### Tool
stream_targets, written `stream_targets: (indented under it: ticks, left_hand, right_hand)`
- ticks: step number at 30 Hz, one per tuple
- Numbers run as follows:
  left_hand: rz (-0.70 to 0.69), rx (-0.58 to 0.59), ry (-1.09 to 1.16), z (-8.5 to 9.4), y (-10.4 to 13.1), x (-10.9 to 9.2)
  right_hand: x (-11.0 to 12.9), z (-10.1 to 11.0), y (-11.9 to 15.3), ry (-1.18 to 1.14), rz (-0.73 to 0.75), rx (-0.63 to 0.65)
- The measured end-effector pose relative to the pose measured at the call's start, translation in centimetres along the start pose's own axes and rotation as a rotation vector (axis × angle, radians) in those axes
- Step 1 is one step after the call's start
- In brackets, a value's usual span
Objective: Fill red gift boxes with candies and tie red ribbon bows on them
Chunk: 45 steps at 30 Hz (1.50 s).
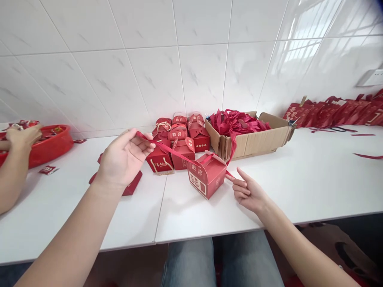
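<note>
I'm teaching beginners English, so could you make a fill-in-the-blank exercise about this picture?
1. A small red cardboard box stands ____ the person's left hand and right hand.
2. A narrow red fabric ribbon slants from that box up to the ____ hand.
3. Loose red ribbons are heaped in an open brown rectangular carton made of ____.
4. At far left, the rounded plastic basin by a co-worker's hand is coloured ____.

Missing words: between; left; cardboard; red.

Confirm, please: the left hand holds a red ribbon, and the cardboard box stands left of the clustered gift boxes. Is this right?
No: the head view shows the cardboard box standing right of the clustered gift boxes. The left hand does hold a red ribbon.
</note>
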<state>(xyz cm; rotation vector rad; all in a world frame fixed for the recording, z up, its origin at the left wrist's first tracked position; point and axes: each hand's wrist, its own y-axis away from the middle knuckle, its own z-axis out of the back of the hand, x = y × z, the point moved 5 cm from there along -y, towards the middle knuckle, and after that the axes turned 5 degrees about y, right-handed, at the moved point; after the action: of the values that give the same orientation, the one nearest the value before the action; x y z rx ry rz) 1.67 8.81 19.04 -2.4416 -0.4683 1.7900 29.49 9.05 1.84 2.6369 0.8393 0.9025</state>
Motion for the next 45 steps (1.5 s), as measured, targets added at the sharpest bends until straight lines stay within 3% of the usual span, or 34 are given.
stream_targets:
  ticks: [5,11,16,25,33,38,42,45]
  left_hand:
    - [-0.052,-0.048,0.055,-0.4,0.1,-0.8]
    - [-0.132,0.015,0.047,-1.2,0.3,-1.3]
    - [-0.210,0.040,-0.009,-1.6,0.4,-1.9]
    - [-0.240,0.045,-0.101,-2.6,0.6,-3.7]
    - [-0.241,0.062,-0.134,-3.2,0.9,-5.1]
    - [-0.283,0.057,-0.125,-3.8,0.3,-5.8]
    - [-0.284,0.100,-0.116,-5.2,-0.4,-6.0]
    - [-0.306,0.139,-0.075,-6.6,-1.3,-6.1]
  right_hand:
    - [1.3,0.0,-2.0,0.184,-0.079,-0.023]
    - [-0.2,-0.3,-2.4,0.351,-0.102,-0.002]
    - [-0.8,-1.1,-2.5,0.226,-0.050,0.028]
    - [1.4,-4.3,-4.1,0.164,0.092,0.052]
    - [5.4,-6.1,-3.1,0.306,0.455,0.011]
    - [9.0,-7.9,0.0,0.861,0.921,-0.106]
    - [10.0,-10.5,1.9,1.165,1.066,-0.079]
    - [10.2,-12.7,2.7,1.238,1.118,-0.049]
